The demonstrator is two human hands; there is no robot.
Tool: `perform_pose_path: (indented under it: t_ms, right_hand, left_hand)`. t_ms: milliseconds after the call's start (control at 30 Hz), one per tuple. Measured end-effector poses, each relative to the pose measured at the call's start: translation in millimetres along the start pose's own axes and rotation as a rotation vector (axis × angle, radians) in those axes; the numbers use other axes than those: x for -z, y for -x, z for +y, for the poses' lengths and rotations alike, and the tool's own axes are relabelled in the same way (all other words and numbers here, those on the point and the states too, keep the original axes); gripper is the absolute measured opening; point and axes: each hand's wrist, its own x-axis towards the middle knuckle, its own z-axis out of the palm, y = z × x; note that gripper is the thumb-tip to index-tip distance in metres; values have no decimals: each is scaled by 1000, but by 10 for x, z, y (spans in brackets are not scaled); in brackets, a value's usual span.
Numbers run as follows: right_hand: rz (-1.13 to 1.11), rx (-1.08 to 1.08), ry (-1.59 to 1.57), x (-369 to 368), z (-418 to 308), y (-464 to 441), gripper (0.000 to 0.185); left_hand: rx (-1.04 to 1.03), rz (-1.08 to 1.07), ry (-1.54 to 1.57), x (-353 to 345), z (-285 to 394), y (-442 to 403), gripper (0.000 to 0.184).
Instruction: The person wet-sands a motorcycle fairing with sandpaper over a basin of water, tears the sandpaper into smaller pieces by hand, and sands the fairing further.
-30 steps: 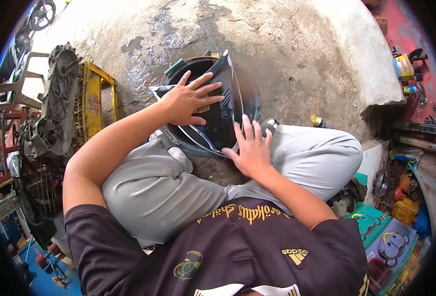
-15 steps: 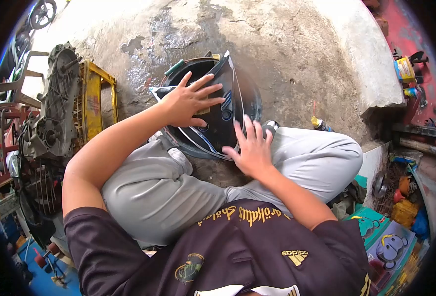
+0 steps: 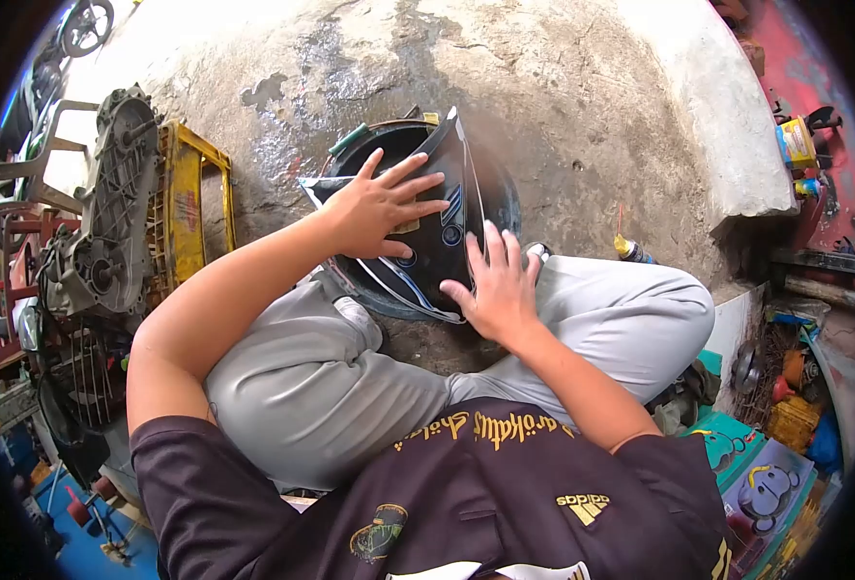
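Observation:
A black curved plastic panel [image 3: 429,217] with pale edges and a blue-and-white striped sticker rests over a dark round basin [image 3: 400,307] between my legs. It looks like a motorcycle body panel. My left hand [image 3: 377,206] lies palm down on the panel's left part, fingers spread. On its right side, my right hand [image 3: 498,290] rests at the pale edge with its fingers apart. Neither hand is wrapped around anything. A green-handled tool [image 3: 348,140] sits at the basin's far left rim. Much of the basin's inside is hidden.
To the left stand a yellow crate [image 3: 188,198] and a grey metal engine casing [image 3: 118,188]. A small bottle [image 3: 632,249] is beyond my right knee. Farther right are a concrete ledge [image 3: 727,155] and a printed box [image 3: 768,483]. The concrete floor is partly wet.
The whole scene has shifted slightly down and right in view. Both hands stay spread on the panel, with my left hand slightly lower on it.

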Motion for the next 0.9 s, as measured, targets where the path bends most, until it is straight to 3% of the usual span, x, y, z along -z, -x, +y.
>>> perform_pose_path:
  t_ms: [167,267,500,667,767,900]
  right_hand:
    - [230,-23,-53,-135,243,-934,73]
    - [205,-12,-57,-105,410,-1438,81]
    - [143,81,-92,-134,344,-546,79]
    - [177,-29,-225,-118,396,-1174,69]
    - [127,-59,-277,-114,561,-1615,76]
    - [96,75,-185,-61,513,-1197,70]
  left_hand:
    - [-2,7,0,17,-4,9,94]
    - [5,-22,2,58,8,-11,94]
    - [-18,20,-3,-20,-26,-5,90]
    - [-4,18,-18,11,-13,-1,93]
    - [1,7,-23,17,-14,-2,94]
    - [-11,12,-24,-19,-31,-12,93]
